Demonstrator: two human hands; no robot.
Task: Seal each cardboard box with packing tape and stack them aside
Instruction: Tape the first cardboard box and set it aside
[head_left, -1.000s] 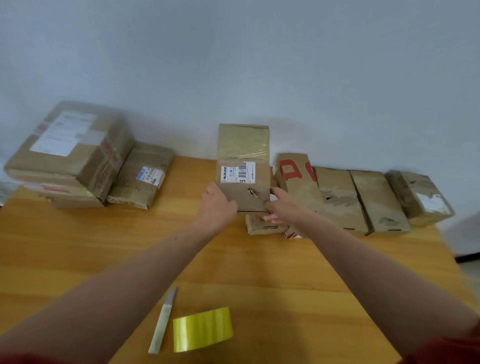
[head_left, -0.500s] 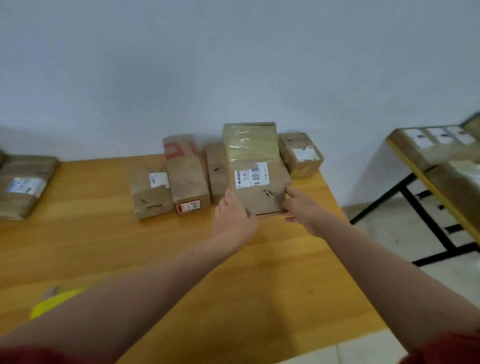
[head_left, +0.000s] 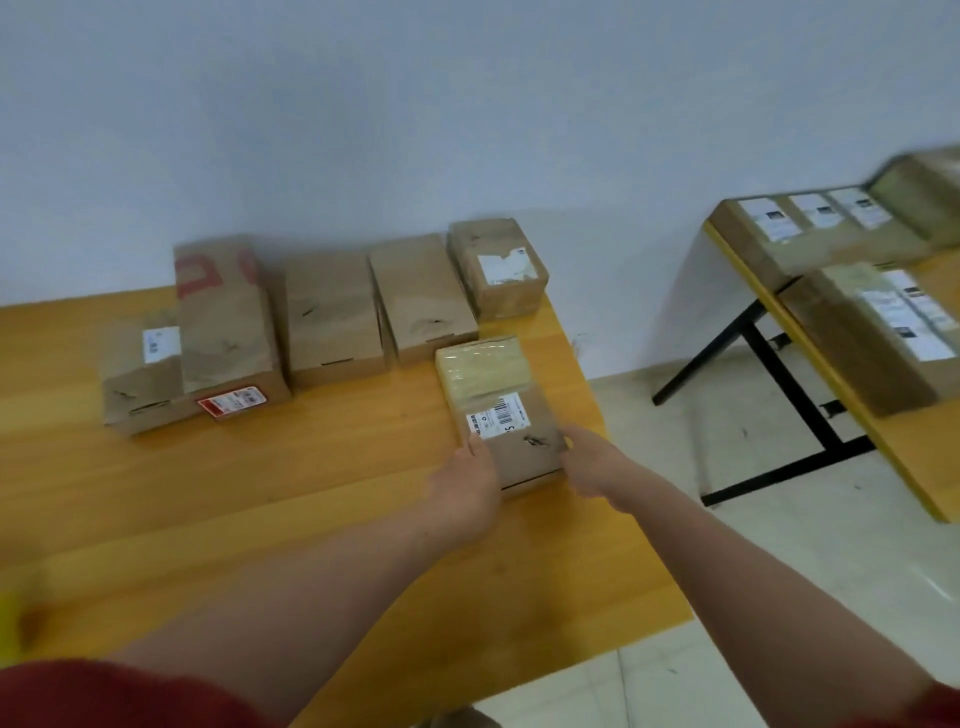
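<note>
While a yellow blur (head_left: 9, 623) at the far left edge is too smeared to name, the row of boxes (head_left: 332, 317) along the wall side of the table (head_left: 260, 493) reads plainly, five lying side by side. Further right, my left hand (head_left: 467, 488) grips the near left corner of the taped box (head_left: 483, 374), thumb on top beside the label, the other fingers hidden round the side. That box lies near the table's right edge, just in front of the row, its long axis running away from me toward the wall, taped end farthest. My right hand (head_left: 592, 462) clamps the near right corner, fingers curled against the side. I cannot tell whether the box rests on the wood or hangs just above it. Both hands sit at its near end, so it lies straight ahead of my fingers. Well apart to the right stands a side table (head_left: 904, 457) bearing labelled boxes (head_left: 852, 332); if the stack belongs there, my right hand is nearer and would lead
</note>
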